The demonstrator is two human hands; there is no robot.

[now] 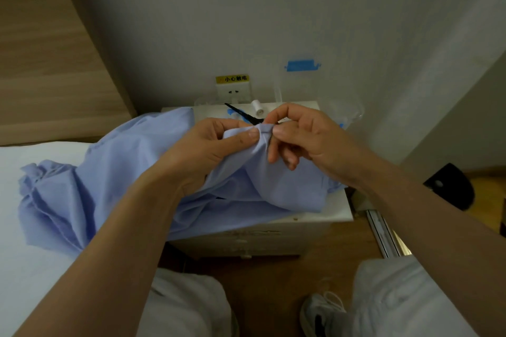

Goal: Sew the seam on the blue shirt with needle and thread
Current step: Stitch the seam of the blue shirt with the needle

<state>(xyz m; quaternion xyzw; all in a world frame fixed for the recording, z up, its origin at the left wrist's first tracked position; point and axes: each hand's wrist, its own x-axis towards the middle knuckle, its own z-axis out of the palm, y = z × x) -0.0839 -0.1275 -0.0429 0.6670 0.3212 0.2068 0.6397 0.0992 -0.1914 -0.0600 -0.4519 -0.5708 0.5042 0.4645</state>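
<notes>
Where the blue shirt [123, 167] lies: over the white counter [338, 208] and down onto the bed [32, 282] at 9 o'clock.
Left hand [210, 145]: thumb and finger pinch a fold of the shirt, held up.
Right hand [309, 134]: pinches the same fold from its 3 o'clock side.
Needle: too small to see.
Thread spool [256, 107] and scissors [241, 113]: on the counter at 12 o'clock, behind the hands.

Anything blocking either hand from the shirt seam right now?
Nothing visible. Left hand and right hand both pinch a raised fold of the blue shirt. Scissors and white thread spool lie behind it on the nightstand.
</notes>
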